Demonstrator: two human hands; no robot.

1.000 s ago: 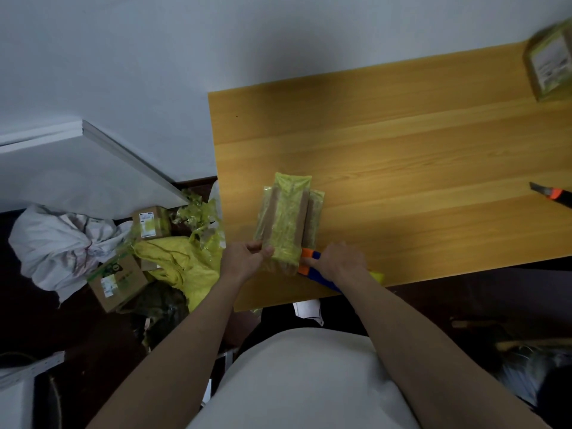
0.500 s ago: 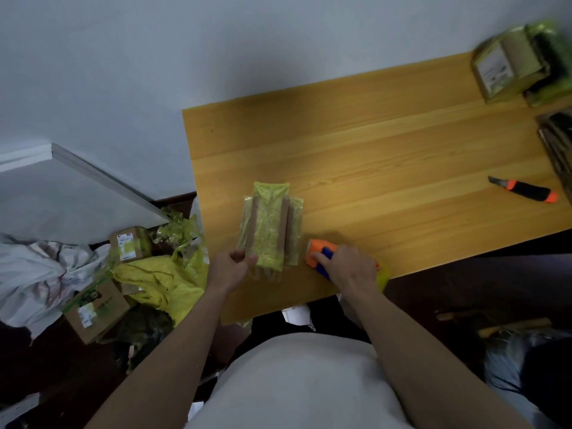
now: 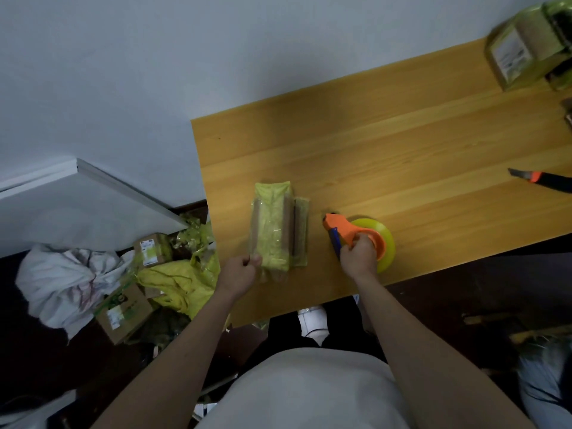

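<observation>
Step in hand: the tape dispenser (image 3: 346, 232) looks to be getting parked on the table (image 3: 402, 150), right of the parcel (image 3: 274, 226) and clear of it.
Left hand: the left hand (image 3: 240, 270) pinches the parcel's near left corner, thumb on top, fingers curled under.
Right hand: the right hand (image 3: 359, 258) is clenched round the dispenser's handle, with the orange nose pointing away and the yellow-green roll flat on the wood.
Parcel: it lies lengthwise near the table's front left corner, wrapped in yellow-green tape with brown card showing along both sides.
Doing it well: I'd keep that left pinch firm so the parcel doesn't skid. Set the dispenser down flat with its cutter turned off the parcel, then let go. After that, rub the loose tape end down.
Watch out: the roll sits close to the front edge, and a careless release could tip it off.
Nearby: a utility knife (image 3: 544, 182) lies far right, well apart.
Change from 1 s back: the dispenser was touching the parcel's near end.
Change from 0.5 s back: it sat just beside the parcel, and now there's a plain gap with the whole roll showing.
Unchanged: the left hand stays on the same corner.
</observation>
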